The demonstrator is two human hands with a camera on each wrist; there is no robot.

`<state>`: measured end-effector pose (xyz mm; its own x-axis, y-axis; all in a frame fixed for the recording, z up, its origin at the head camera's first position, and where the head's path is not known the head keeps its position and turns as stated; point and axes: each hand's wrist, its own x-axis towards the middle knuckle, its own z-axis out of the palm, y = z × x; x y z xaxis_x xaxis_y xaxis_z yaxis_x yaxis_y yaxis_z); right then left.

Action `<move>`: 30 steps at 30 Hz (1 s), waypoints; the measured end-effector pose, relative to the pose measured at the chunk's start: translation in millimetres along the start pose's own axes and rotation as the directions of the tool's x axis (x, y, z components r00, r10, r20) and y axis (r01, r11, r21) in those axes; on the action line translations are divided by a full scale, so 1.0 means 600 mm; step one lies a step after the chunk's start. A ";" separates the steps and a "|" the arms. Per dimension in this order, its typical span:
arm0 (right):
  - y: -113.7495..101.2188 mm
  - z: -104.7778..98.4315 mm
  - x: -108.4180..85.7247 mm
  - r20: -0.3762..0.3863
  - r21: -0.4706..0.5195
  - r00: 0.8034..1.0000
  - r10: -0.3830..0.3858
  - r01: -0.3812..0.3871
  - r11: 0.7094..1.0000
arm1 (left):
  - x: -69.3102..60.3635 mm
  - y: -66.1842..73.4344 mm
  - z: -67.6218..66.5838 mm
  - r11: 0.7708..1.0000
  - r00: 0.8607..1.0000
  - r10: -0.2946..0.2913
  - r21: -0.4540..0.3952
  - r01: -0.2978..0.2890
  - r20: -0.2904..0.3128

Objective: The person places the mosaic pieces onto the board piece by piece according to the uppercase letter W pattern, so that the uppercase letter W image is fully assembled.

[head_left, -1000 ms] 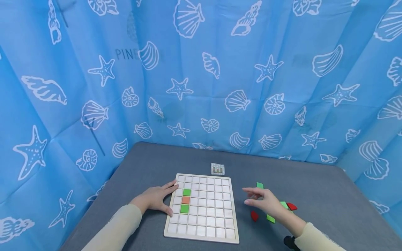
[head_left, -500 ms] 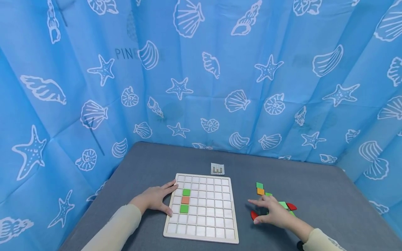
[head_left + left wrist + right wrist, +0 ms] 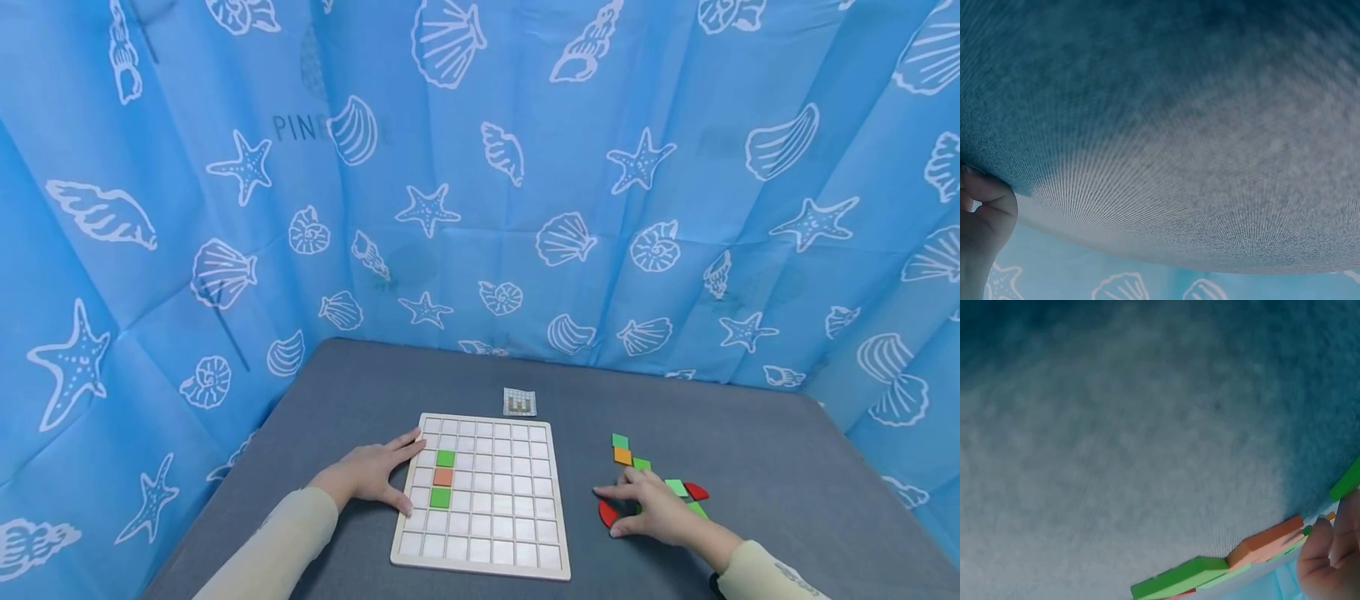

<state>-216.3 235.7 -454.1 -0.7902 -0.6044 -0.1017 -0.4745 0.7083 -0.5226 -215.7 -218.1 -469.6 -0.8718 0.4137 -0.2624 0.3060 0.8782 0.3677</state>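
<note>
A white board with a square grid (image 3: 504,525) lies on the grey table. One column near its left side holds a green tile (image 3: 446,459), an orange tile (image 3: 443,477) and another green tile (image 3: 440,497). My left hand (image 3: 372,473) rests against the board's left edge, fingers and thumb spread. To the right of the board, my right hand (image 3: 651,507) is low over loose pieces, thumb and index finger apart. A red rounded piece (image 3: 607,514) shows beside those fingertips. In the right wrist view a green piece (image 3: 1349,480) sits by the fingertips; contact is unclear.
Beyond the board lies a small patterned card (image 3: 519,402). Around my right hand are a green tile (image 3: 619,441), a yellow-orange tile (image 3: 622,456), a pale green tile (image 3: 677,487) and a second red piece (image 3: 694,492). A blue shell-print curtain (image 3: 480,250) encloses the table.
My right hand has moved right and toward me, down among the loose pieces, uncovering the yellow-orange tile. The left hand and the tiles on the board stay in place.
</note>
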 end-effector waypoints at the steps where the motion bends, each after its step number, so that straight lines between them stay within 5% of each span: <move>1: 0.001 0.000 0.000 -0.002 0.002 1.000 -0.002 0.002 1.000 | -0.001 0.001 -0.001 1.000 1.000 0.004 -0.006 -0.004 0.001; 17: 0.008 0.003 0.009 -0.024 0.063 0.995 -0.102 0.103 0.993 | -0.004 0.005 -0.005 1.000 1.000 -0.012 0.008 0.012 0.007; 30: 0.000 0.006 0.010 -0.046 0.211 0.999 0.011 -0.001 0.977 | -0.003 0.003 -0.004 1.000 1.000 0.009 0.008 -0.009 0.010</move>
<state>-219.9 230.6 -457.7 -0.8122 -0.5793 -0.0683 -0.3814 0.6160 -0.6893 -214.6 -217.9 -466.7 -0.8651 0.4238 -0.2683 0.3169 0.8764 0.3626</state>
